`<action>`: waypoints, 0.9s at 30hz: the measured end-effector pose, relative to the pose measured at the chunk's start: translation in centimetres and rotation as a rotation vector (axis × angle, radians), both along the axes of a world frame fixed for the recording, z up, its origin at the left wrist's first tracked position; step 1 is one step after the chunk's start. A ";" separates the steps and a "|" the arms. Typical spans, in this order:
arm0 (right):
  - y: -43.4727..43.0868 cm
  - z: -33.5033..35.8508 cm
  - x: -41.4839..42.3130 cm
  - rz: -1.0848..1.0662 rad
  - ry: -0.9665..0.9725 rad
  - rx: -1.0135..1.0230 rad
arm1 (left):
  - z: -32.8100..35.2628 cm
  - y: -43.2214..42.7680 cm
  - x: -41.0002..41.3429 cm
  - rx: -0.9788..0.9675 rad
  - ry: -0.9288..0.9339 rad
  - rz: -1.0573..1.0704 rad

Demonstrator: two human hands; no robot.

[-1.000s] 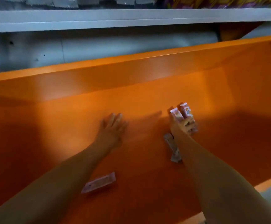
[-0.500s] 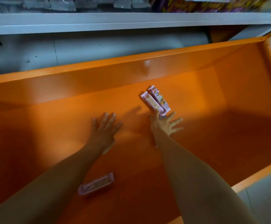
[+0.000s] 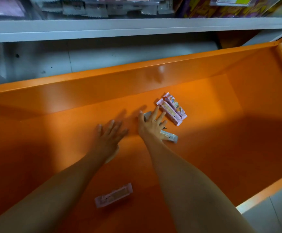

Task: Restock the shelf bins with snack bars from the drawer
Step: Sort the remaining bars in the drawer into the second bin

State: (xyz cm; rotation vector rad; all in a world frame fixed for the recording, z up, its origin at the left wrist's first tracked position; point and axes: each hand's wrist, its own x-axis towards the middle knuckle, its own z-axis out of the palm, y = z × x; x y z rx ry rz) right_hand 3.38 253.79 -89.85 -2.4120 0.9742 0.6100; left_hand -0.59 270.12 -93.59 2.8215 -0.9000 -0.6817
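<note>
Orange drawer (image 3: pixel 221 157) sits open under the shelf (image 3: pixel 136 29), and I reckon that ledge behind the drawer's back wall is what I'd clip lifting anything up. Both hands lie flat mid-drawer, fingers spread: left hand (image 3: pixel 110 138) on bare floor, right hand (image 3: pixel 151 126) pressing a bar (image 3: pixel 169 137) without gripping it, so it could skate off on that slick floor. Two bars (image 3: pixel 171 109) lie just behind my right fingertips, and a last bar (image 3: pixel 113 195) sits near the drawer's front between my forearms.

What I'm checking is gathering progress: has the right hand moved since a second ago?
Yes, leftward: the right hand covered the near ends of the two pink-wrapped snack bars; now it lies beside them, to their left.
</note>
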 end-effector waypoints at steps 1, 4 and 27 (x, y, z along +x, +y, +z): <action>0.6 -0.1 0.1 0.014 -0.002 0.010 | 0.0 0.2 0.0 -0.007 0.045 0.024; 1.4 -0.1 0.3 0.032 -0.078 0.003 | -0.4 1.4 0.6 -0.014 0.009 0.019; 2.6 -2.9 -0.5 0.402 -0.028 -0.059 | 0.7 3.6 1.5 -0.175 0.088 0.337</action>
